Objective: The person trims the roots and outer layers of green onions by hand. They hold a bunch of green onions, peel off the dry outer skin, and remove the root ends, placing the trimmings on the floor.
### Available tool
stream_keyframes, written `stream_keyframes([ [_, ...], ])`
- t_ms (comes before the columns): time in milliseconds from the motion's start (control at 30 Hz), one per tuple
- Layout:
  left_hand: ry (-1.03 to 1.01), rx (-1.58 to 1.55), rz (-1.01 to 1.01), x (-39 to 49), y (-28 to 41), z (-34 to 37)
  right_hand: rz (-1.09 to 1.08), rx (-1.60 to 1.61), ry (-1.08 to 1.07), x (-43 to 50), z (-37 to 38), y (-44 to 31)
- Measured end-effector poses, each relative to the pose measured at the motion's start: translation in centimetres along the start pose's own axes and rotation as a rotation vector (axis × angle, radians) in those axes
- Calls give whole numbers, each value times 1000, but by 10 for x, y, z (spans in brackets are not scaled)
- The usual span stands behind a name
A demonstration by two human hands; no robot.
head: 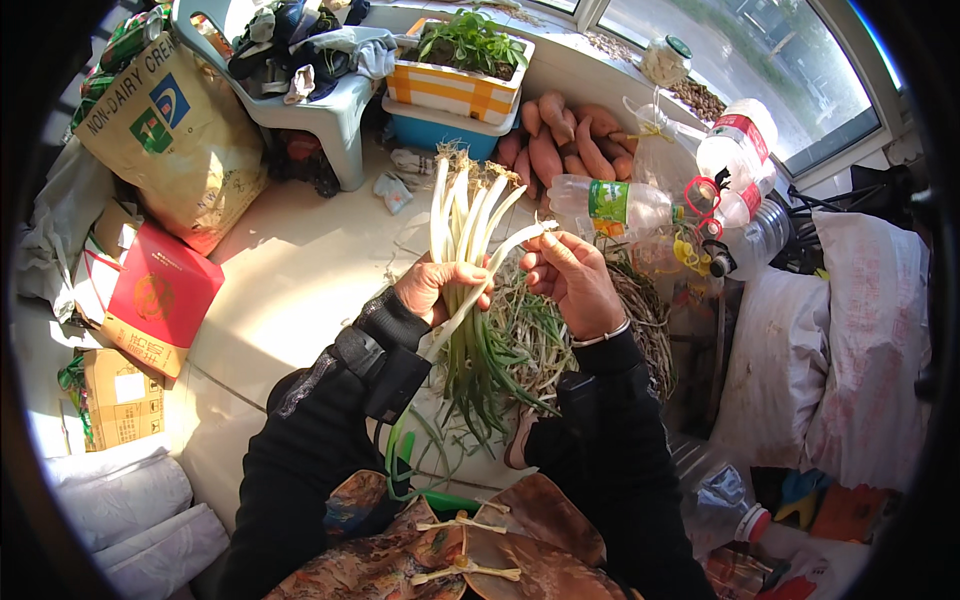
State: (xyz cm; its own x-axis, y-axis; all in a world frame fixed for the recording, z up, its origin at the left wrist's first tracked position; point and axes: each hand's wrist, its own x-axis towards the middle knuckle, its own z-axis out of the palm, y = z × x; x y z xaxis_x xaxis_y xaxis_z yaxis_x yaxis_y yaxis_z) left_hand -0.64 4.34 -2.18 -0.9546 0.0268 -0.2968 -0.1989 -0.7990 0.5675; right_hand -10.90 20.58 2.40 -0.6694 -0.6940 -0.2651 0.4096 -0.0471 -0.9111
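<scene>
My left hand point(442, 289) is closed around a bunch of green onions point(466, 225), their white stalks and roots pointing up and away, green leaves hanging down. One stalk point(504, 251) leans out to the right across the bunch. Its root end is pinched between the thumb and fingers of my right hand point(570, 277). Below the hands, a pile of loose leaves and dry peelings point(532, 330) lies on the tiled floor.
Sweet potatoes point(559, 142) lie under the window beside a planter box point(457, 82). Plastic bottles point(615, 202) and white sacks point(780, 367) stand to the right. At left are a plastic chair point(322, 112), a paper sack point(176, 142) and a red bag point(161, 292).
</scene>
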Motion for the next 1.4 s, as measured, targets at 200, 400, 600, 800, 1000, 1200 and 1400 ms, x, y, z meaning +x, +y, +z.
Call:
stream_keyframes([
  [200, -36, 21, -28, -2, -4, 4, 3, 237, -17, 4, 1, 6],
  [400, -56, 85, 26, -2, -4, 8, 18, 298, -24, 5, -2, 8],
  [600, -60, 31, 38, -1, -5, 6, -10, 348, -50, 4, 1, 8],
  [800, -87, -83, -146, -1, -10, 2, -127, 151, 10, 4, 5, 9],
  [1000, -118, -170, -111, -2, -11, 3, -213, -275, 324, 7, 8, 15],
  [1200, -69, -136, -102, -3, -7, 6, -436, -708, 474, 14, 2, 27],
  [1400, -165, -239, -21, -5, 0, 3, -445, -1055, 689, 16, -13, 19],
])
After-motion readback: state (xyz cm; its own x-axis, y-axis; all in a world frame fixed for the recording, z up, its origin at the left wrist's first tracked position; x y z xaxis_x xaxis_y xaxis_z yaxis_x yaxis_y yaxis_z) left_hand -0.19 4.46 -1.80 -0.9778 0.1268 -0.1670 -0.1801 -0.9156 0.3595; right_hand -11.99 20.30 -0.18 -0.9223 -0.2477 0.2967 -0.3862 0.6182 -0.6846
